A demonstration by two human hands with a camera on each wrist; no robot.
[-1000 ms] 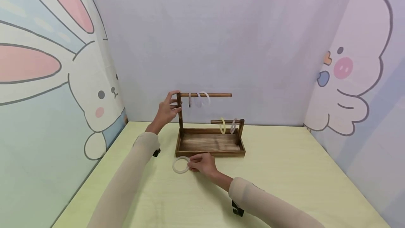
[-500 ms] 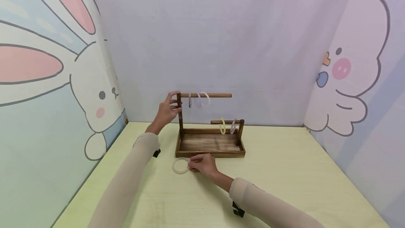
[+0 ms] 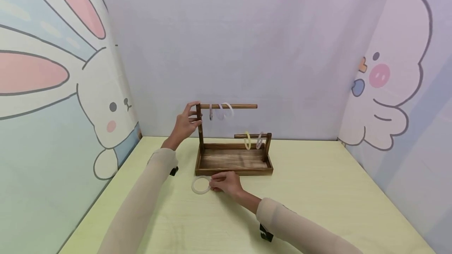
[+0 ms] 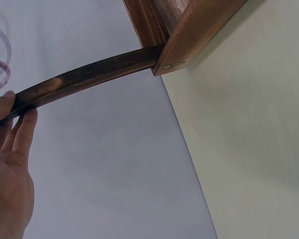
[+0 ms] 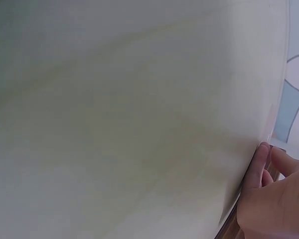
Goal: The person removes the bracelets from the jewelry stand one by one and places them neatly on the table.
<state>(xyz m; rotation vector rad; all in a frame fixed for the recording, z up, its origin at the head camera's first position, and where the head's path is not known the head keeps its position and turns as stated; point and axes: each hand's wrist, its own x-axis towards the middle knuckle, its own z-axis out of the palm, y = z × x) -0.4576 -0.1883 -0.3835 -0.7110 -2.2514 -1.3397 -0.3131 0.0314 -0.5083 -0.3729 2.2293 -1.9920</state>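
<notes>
A dark wooden bracelet rack [image 3: 234, 172] stands on the table, with a tray base and two bars. My left hand [image 3: 185, 125] grips the top of its tall left post [image 4: 89, 74], thumb on one side and fingers on the other. In front of the tray, my right hand [image 3: 227, 183] pinches the right side of a whitish bangle [image 3: 193, 186], low over the table; whether the bangle touches the table I cannot tell. From the upper bar hang a dark-patterned bangle [image 3: 211, 113], a pale lilac one [image 3: 221, 113] and a white one [image 3: 231, 109]. The right wrist view barely shows the held bangle.
On the shorter lower bar [image 3: 240, 136] hang a yellow bangle [image 3: 249, 144] and a pale purple one [image 3: 259, 142]. A pale yellow table [image 3: 318, 191] carries the rack. Printed cloth walls [image 3: 289, 50] close off the back and both sides.
Hardly anything differs: the whole view shifts very slightly. Both hands keep their places on the post and the whitish bangle.
</notes>
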